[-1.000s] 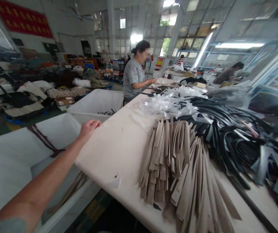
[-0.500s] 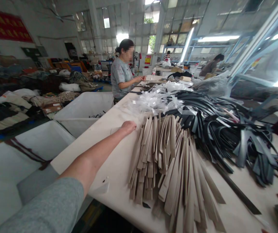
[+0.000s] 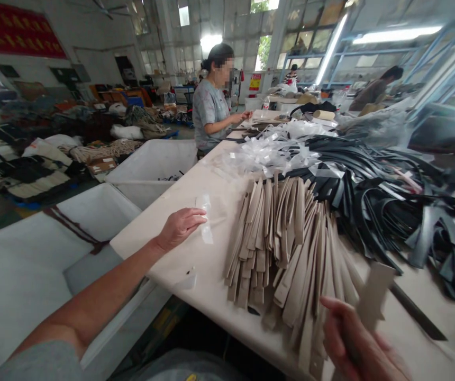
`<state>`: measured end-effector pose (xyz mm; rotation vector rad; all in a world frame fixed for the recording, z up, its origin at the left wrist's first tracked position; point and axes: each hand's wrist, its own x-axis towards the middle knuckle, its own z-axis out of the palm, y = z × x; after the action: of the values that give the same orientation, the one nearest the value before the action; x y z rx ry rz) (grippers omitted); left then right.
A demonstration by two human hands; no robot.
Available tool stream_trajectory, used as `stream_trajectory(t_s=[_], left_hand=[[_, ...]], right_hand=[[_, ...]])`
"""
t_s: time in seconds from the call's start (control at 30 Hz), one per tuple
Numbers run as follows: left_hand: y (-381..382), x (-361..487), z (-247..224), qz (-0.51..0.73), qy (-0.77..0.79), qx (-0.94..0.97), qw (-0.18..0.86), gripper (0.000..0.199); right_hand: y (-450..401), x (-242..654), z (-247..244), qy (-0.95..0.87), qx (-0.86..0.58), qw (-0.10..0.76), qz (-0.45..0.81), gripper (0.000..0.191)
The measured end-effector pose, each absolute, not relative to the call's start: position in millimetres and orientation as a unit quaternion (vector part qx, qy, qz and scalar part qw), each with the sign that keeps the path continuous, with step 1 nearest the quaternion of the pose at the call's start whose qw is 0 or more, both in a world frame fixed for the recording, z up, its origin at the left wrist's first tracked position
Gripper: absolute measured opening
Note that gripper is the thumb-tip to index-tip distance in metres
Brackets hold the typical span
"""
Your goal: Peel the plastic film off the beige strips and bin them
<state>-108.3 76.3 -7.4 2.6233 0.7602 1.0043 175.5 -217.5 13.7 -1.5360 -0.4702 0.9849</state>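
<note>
My left hand (image 3: 182, 227) is over the pale table, fingers pressed together and reaching right. At its fingertips is a clear plastic strip (image 3: 207, 233), which appears pinched there and sticks out above and below them. My right hand (image 3: 360, 341), blurred at the lower right, is closed on a beige strip (image 3: 376, 293) that rises past the fingers. Between the hands lies a spread pile of beige strips (image 3: 267, 238), some with their ends toward me.
Beyond the beige pile are tangled clear plastic strips (image 3: 275, 148); black strips (image 3: 370, 201) heap to the right. White bins (image 3: 124, 203) stand along the table's (image 3: 215, 270) left edge. A co-worker (image 3: 211, 108) in grey is at the far side.
My left hand has drawn back toward me, and a clear strip now shows at its fingertips. My right hand has come into view with a beige strip. The view has shifted left.
</note>
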Motion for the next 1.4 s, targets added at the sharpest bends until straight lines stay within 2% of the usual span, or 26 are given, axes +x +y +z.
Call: stream_trajectory(t_s=[0.13,0.3,0.5,0.63,0.7,0.8,0.9,1.07,1.17,1.4], left_hand=[[51,-130,0,0.360,0.274,0.881,0.139,0.020],[47,-136,3,0.379,0.257,0.878,0.140,0.019],[54,-125,-2,0.359,0.272,0.874,0.182,0.020],[53,-127,-2,0.394,0.390,0.810,0.192,0.026],[46,-130,1,0.393,0.443,0.769,0.241,0.029],[29,-124,7,0.332,0.401,0.735,0.434,0.044],[11,-105,11,0.290,0.330,0.680,0.587,0.038],[-1,-81,15,0.331,0.338,0.625,0.621,0.024],[3,-81,15,0.392,0.357,0.524,0.667,0.027],[7,-76,20,0.479,0.283,0.316,0.769,0.031]], right_hand=[[-144,115,29,-0.335,-0.581,0.501,0.546,0.053],[-76,65,14,-0.396,-0.536,0.463,0.584,0.046],[-54,41,6,-0.376,-0.543,0.477,0.580,0.034],[-55,55,9,-0.368,-0.567,0.500,0.541,0.032],[-56,61,11,-0.376,-0.579,0.504,0.519,0.031],[-59,64,13,-0.405,-0.592,0.495,0.491,0.030],[-63,61,13,-0.443,-0.605,0.475,0.461,0.030],[-79,64,20,-0.486,-0.612,0.453,0.429,0.031],[-99,72,26,-0.501,-0.598,0.445,0.439,0.034],[-134,68,14,-0.522,-0.597,0.373,0.482,0.048]])
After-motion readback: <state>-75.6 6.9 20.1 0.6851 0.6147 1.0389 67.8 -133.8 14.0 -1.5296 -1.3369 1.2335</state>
